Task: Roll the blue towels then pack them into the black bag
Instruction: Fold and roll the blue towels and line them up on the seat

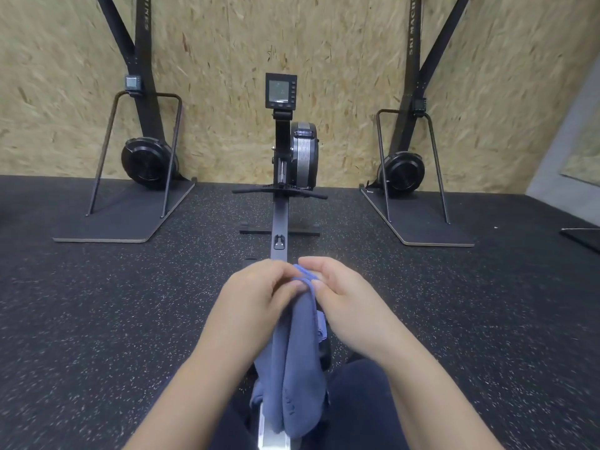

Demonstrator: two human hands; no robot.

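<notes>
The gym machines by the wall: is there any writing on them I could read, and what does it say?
"SKI MACHI", cut off by the frame's top edge: white letters running up the right ski machine mast.
Left ski machine mast: white lettering, too blurred to read.
Rowing machine monitor: screen marks too small to read.
Blue towel: faint marks, unreadable.

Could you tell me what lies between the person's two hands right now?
In the head view, the top edge of the blue towel sits between the left hand and right hand, pinched by both.
</notes>
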